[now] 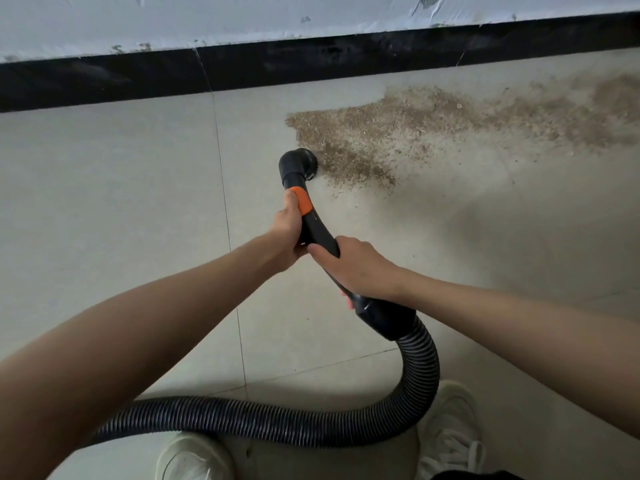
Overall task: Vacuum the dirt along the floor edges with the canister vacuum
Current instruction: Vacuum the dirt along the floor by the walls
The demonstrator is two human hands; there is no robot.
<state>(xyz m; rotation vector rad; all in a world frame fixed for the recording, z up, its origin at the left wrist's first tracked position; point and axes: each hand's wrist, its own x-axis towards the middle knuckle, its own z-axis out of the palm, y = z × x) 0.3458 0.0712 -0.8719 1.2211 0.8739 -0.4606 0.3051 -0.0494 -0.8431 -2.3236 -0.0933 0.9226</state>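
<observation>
Pale tiled floor [114,188] runs up to a black skirting [104,81] under a scuffed white wall [242,19]. Brown dirt [398,129] lies in a wide patch along that edge, spreading away to the right, thinner toward me.

Left hand [287,233]: fingers curled round the black wand [317,233], thumb up against the orange collar [302,201]. Right hand [356,268]: wrapped round the wand just behind the left, where the ribbed hose [420,368] joins on. Hose loops down and off left past my shoes [450,441]. Canister not in view.

Nozzle [299,164] sits just ahead of the left fingertips, its mouth touching the near left corner of the patch. I cannot tell whether suction is on.

Step in hand, as I judge it: start of the pickup, with most of the dirt not yet lifted. Next move calls for sweeping the nozzle rightward and forward, away from the fingers, toward the skirting, keeping the mouth low on the tile.
</observation>
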